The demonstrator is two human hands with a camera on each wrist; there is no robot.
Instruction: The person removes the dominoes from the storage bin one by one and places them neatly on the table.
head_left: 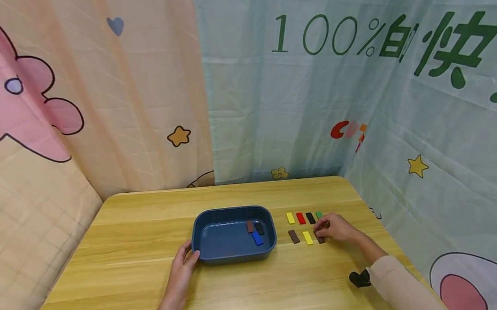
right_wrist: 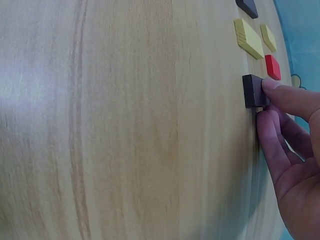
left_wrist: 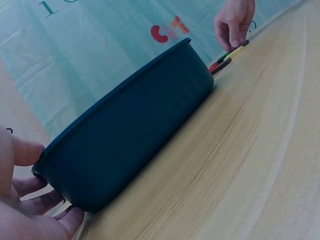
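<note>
My left hand point(head_left: 182, 263) holds the near left corner of a dark blue rectangular tray point(head_left: 233, 255), thumb by the rim and fingers against the outer wall in the left wrist view. Inside the tray lie a brown block point(head_left: 250, 227), a black block point(head_left: 259, 228) and a blue block point(head_left: 257, 238). To the right of it, my right hand point(head_left: 338, 227) pinches a dark brown block point(right_wrist: 254, 91) between thumb and fingers, at the right end of the near row. Beside that block lie a yellow block point(head_left: 308, 238) and another brown block point(head_left: 293, 236).
A far row has a yellow block point(head_left: 290, 218), a red block point(head_left: 301, 218), a black block point(head_left: 310, 218) and a green block point(head_left: 319, 215) near my right fingers. A black object point(head_left: 360, 278) shows by the right sleeve. Curtains point(head_left: 275, 105) hang behind the wooden table point(head_left: 145, 224).
</note>
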